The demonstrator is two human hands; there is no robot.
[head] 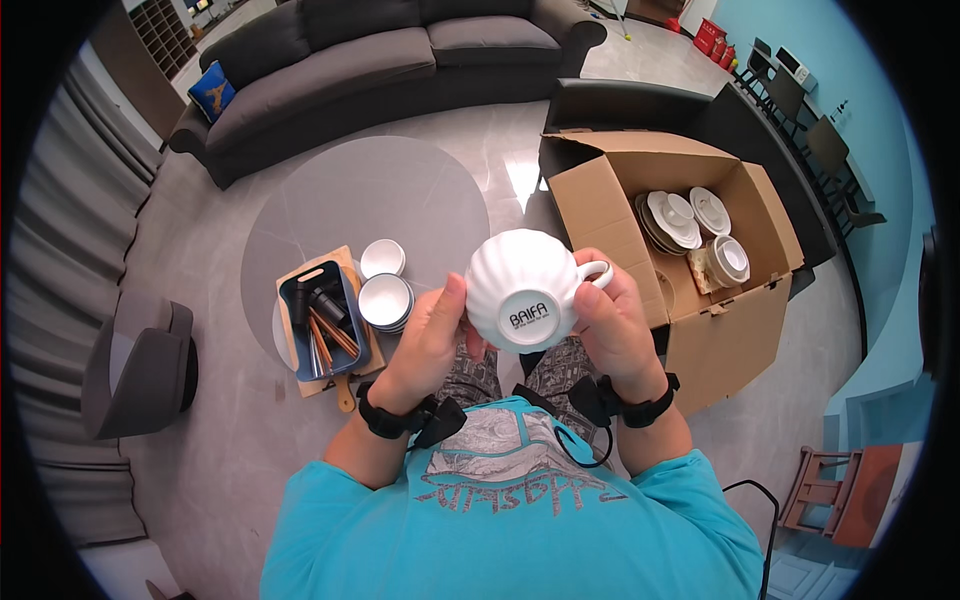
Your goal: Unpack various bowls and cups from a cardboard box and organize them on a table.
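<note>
Both hands hold a white fluted ceramic cup (517,266), tilted so its underside faces me; the base bears writing. My left hand (431,330) grips the cup's left side, thumb up and the fingers partly hidden behind it. At the cup's handle (598,271), my right hand (611,319) pinches with thumb and fingers. To the right, an open cardboard box (600,202) contains stacked white plates and saucers (667,221), a cup on saucers (709,212) and nested white bowls (729,261). A stack of bowls (385,300) stands left of my left hand, with a white bowl (382,259) behind it.
On the round grey table (360,187), a dark blue bin (361,341) with chopsticks (337,337) and black containers (330,309) rests on wooden boards (345,391). A grey sofa (322,75) stands beyond. The box sits on a dark armchair (630,101). A grey chair (154,367) is at left.
</note>
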